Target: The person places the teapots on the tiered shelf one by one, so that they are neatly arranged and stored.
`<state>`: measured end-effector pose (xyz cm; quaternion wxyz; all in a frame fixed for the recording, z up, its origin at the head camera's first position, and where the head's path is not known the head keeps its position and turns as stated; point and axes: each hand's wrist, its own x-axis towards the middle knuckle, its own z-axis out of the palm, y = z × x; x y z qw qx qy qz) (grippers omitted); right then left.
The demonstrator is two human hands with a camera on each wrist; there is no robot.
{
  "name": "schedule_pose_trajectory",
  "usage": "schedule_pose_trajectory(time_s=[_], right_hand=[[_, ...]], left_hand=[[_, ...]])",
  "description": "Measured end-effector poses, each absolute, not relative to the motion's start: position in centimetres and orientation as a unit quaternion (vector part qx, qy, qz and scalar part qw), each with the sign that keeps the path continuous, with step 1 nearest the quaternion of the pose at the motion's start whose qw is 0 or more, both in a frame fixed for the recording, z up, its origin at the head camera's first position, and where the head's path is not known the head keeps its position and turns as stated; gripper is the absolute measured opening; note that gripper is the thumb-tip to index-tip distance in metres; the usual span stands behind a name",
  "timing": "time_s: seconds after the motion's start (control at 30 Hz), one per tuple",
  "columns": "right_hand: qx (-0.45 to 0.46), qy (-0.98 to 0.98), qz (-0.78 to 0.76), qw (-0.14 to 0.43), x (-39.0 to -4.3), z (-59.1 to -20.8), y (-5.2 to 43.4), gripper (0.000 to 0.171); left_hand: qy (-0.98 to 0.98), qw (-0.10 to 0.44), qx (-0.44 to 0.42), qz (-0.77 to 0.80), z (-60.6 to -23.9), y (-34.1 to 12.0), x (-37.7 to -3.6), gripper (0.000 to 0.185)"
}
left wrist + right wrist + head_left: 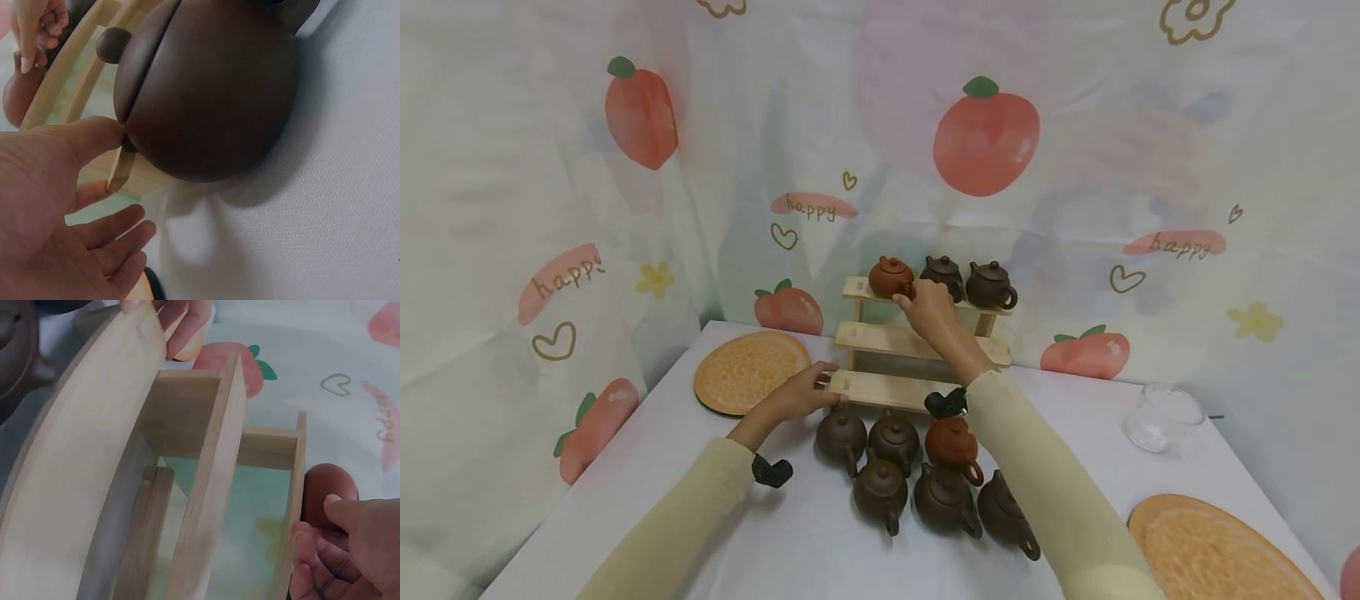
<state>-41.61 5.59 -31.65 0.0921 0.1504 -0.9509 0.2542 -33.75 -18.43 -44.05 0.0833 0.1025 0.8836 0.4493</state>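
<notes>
My right hand (931,308) pinches the handle side of a reddish-brown clay teapot (890,275) at the left of the top tier. Its thumb lies against the teapot (328,484) in the right wrist view, with the other fingers curled. My left hand (797,393) grips the left end of the lowest board of a three-tier wooden stand (887,340), thumb above and fingertip at the edge. Close by that thumb, a dark brown teapot (212,94) fills much of the left wrist view. Two dark teapots (991,283) also stand on the top tier.
Several more teapots (880,492), mostly dark with one reddish-brown (951,443), stand in two rows before the stand. Round patterned mats lie at left (748,371) and right front (1217,550). Clear glassware (1165,417) sits at right. A printed cloth (880,150) hangs behind.
</notes>
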Motion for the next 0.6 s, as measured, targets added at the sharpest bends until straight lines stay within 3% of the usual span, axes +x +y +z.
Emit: schedule_pose_trajectory(time_s=[0.3, 0.6], right_hand=[[0.203, -0.946, 0.24, 0.082, -39.0, -32.1, 8.5, 0.03], [0.219, -0.952, 0.199, 0.078, -34.2, -34.2, 15.1, 0.029]], left_hand=[[0.889, 0.078, 0.103, 0.44, -44.1, -18.6, -33.8, 0.07], [0.897, 0.077, 0.115, 0.419, -44.1, -18.5, -33.9, 0.07]])
